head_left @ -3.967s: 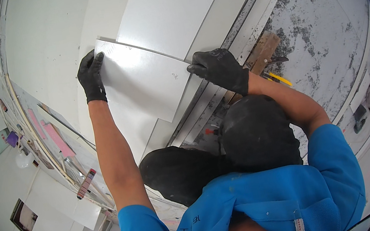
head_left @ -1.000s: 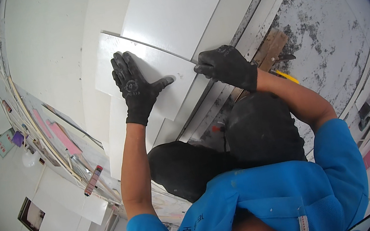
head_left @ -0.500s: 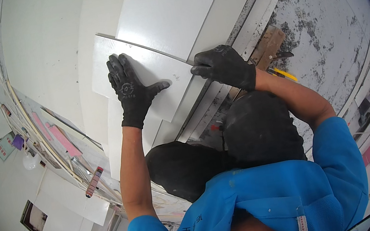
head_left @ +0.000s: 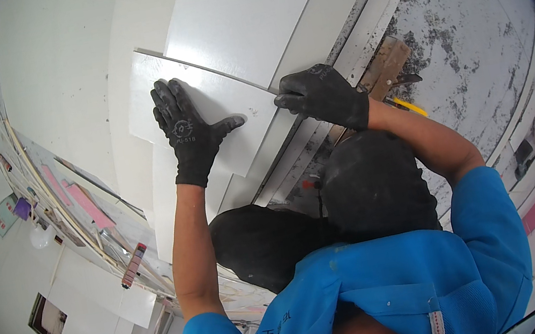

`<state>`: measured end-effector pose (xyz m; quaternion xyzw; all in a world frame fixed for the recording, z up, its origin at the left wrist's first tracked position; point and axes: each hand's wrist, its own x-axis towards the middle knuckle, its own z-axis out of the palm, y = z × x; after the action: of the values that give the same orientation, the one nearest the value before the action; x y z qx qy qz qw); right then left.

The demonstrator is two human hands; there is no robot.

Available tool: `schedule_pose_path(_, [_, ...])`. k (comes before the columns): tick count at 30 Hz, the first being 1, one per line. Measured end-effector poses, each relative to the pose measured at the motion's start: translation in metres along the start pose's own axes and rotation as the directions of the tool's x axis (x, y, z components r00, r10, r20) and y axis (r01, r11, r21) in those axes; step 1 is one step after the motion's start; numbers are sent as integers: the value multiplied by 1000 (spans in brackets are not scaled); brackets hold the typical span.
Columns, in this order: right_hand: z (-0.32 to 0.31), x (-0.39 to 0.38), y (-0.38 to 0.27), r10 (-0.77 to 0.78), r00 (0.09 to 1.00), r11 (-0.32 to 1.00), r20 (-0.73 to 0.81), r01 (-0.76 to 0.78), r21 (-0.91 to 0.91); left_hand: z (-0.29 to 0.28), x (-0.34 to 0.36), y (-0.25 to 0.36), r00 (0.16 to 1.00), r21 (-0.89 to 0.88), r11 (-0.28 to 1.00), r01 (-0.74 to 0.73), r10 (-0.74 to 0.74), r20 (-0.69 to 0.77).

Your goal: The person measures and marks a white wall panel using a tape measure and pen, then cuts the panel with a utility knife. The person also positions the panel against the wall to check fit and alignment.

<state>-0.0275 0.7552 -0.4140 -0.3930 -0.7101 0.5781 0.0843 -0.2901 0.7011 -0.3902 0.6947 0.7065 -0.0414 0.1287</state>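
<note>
My left hand [head_left: 184, 128], in a black work glove, lies flat on a smaller white panel [head_left: 244, 103] with its fingers stretched out and the thumb spread to the right. This panel lies tilted across a larger white sheet [head_left: 245, 15], and its far edge shows a thin dark line. At the panel's right corner is my right hand [head_left: 320, 98], also gloved in black. Its fingers are curled and pressed together against the corner. Whatever they may grip is hidden inside the fist.
Right of my hands, a brown wooden block [head_left: 386, 65] and a yellow-handled tool [head_left: 411, 107] lie on a grey-speckled white surface [head_left: 466, 42]. My knees [head_left: 376, 184] are close below the panel. Pink strips [head_left: 90, 205] and long thin rods lie at the left.
</note>
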Motion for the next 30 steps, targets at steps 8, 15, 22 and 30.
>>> schedule_pose_path(8, [-1, 0, -1, -22, 999, 1000, -31, 22, -1, -6, 2, 5, 1000, 33, 999, 8, -7, -9])
schedule_pose_path(15, [-39, -39, 35, -52, 947, 943, -316, 151, 297, 12, -3, -13, 994, -30, 996, -79, 77, -81])
schedule_pose_path(22, [-100, -207, 166, 255, 732, 734, -631, -572, -367, 1, 1, -2, 1000, 20, 1000, -20, 20, -3])
schedule_pose_path(30, [20, -226, 178, 527, 705, 564, -474, -707, -425, 18, 2, -22, 996, -15, 999, -36, 35, -83])
